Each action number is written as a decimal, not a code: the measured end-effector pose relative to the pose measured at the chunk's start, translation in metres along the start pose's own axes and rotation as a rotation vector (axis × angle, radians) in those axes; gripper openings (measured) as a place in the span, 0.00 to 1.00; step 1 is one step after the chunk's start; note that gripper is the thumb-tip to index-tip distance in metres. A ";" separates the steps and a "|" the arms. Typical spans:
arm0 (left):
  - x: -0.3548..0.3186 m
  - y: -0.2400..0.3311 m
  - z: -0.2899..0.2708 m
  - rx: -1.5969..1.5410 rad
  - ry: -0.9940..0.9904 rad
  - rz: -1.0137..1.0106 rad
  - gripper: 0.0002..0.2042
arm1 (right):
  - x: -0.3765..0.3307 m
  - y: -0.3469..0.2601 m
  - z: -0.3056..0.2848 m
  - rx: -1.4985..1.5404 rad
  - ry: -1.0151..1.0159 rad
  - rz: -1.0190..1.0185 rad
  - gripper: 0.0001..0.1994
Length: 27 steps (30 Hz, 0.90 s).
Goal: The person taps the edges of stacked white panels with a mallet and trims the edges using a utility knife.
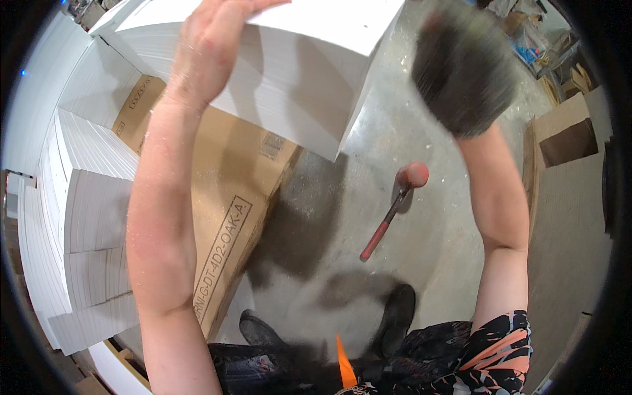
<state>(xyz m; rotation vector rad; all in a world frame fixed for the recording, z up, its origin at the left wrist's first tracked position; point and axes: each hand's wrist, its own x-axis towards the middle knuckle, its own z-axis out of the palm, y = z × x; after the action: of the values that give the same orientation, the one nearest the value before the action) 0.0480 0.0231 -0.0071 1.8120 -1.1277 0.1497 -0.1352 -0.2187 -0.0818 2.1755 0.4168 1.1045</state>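
Observation:
My left hand [214,39], bare, is at the near edge of a tall stack of white panels [296,79]. A finger stretches to the right over the stack's white top; the upper frame edge cuts off the rest of the hand. To the right of the stack, my right hand [464,72] is raised above the floor. A dark, fuzzy shape covers it, smeared by motion; whether this is a work glove or something held, I cannot tell. Between my arms, a mallet [413,175] with a red head and red grip lies on the concrete floor.
A long brown cardboard box [227,174] lies beside and under my left forearm. More stacked white panels [99,217] stand at the left. Wooden or cardboard boards [566,191] line the right side, with a cluttered shelf [553,56] beyond. My dark shoes [398,316] are below.

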 end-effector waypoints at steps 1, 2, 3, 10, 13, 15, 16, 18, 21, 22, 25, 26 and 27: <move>0.001 0.004 0.003 -0.066 -0.003 -0.058 0.24 | 0.000 -0.012 -0.005 0.144 -0.025 -0.009 0.18; 0.000 0.006 0.001 -0.051 0.011 -0.086 0.24 | 0.003 -0.027 -0.006 0.303 -0.039 -0.013 0.15; -0.001 0.009 0.000 -0.037 0.020 -0.113 0.24 | 0.006 -0.042 -0.009 0.455 -0.058 -0.017 0.13; -0.004 -0.003 -0.004 0.042 0.009 0.015 0.25 | 0.043 0.028 0.016 0.408 0.059 0.186 0.09; 0.001 -0.001 0.001 0.010 0.035 0.035 0.24 | 0.053 0.065 0.013 0.400 0.137 0.269 0.09; 0.000 0.004 0.001 -0.043 0.065 -0.052 0.23 | 0.033 0.042 0.015 0.324 0.147 0.191 0.09; -0.001 0.005 0.000 -0.035 0.066 -0.055 0.23 | 0.018 0.021 0.018 0.338 0.110 0.113 0.09; 0.002 0.006 0.002 -0.035 0.055 -0.049 0.23 | -0.008 -0.019 0.017 0.449 -0.072 -0.045 0.09; 0.002 0.004 0.006 -0.021 0.070 0.015 0.23 | -0.004 -0.038 0.012 0.542 -0.256 -0.115 0.07; 0.005 0.004 0.010 -0.041 0.071 0.028 0.23 | 0.006 -0.027 0.009 0.435 -0.078 -0.037 0.06; -0.001 -0.004 0.002 -0.018 0.070 0.058 0.24 | 0.055 0.032 0.010 0.419 0.165 0.185 0.14; 0.000 -0.006 0.006 -0.039 0.056 0.046 0.23 | 0.071 0.060 0.018 0.545 0.173 0.333 0.13; -0.002 -0.008 0.007 -0.051 0.049 0.032 0.23 | 0.076 0.064 0.007 0.491 0.156 0.370 0.13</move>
<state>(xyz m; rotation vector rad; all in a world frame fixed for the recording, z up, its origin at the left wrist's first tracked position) 0.0507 0.0198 -0.0168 1.7375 -1.1165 0.1816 -0.0850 -0.2278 0.0034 2.6808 0.3933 1.5045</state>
